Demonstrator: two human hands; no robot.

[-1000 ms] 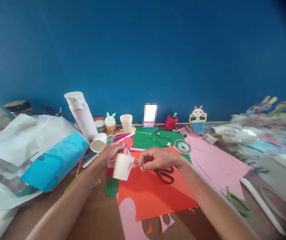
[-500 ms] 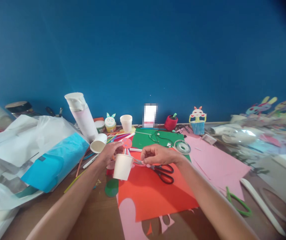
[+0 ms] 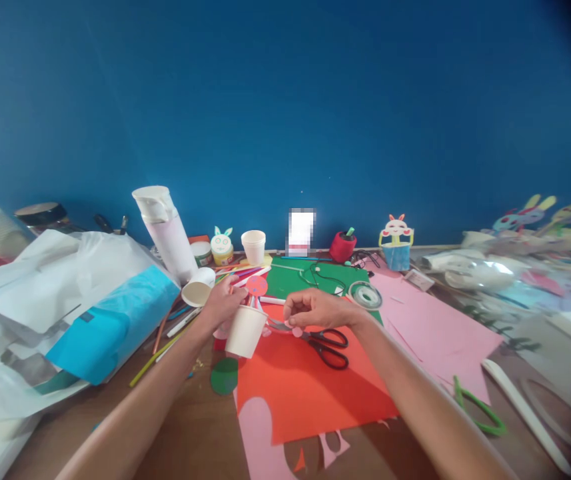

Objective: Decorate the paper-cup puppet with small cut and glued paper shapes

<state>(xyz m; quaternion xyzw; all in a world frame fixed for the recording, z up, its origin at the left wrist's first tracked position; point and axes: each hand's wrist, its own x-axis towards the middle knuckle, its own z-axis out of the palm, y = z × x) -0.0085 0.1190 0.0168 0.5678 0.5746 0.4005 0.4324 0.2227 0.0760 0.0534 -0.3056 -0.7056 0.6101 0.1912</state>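
In my left hand [image 3: 224, 301] is a tilted white paper cup [image 3: 246, 332], gripped at its rim, with the fingers partly behind it. A round red paper piece with bluish marks [image 3: 256, 286] stands above the cup's opening. My right hand [image 3: 310, 308] is to the right of the cup, thumb and fingers closed on a small pink piece [image 3: 288, 324]; its exact shape is too small to make out. Just under that hand, black-handled scissors [image 3: 329, 357] lie on a red-orange sheet [image 3: 315, 400].
Left are plastic bags with a blue pack [image 3: 115, 327], a leaning white bottle [image 3: 170, 240] and a tipped paper cup [image 3: 198, 288]. Behind stands another cup [image 3: 254, 248]. At right lie a tape roll [image 3: 365, 295], pink sheets [image 3: 445, 333] and a green pipe cleaner [image 3: 480, 413].
The cup has tilted slightly more and shifted a little left in my left hand, with the red piece moving slightly right. My right hand keeps nearly the same pose.
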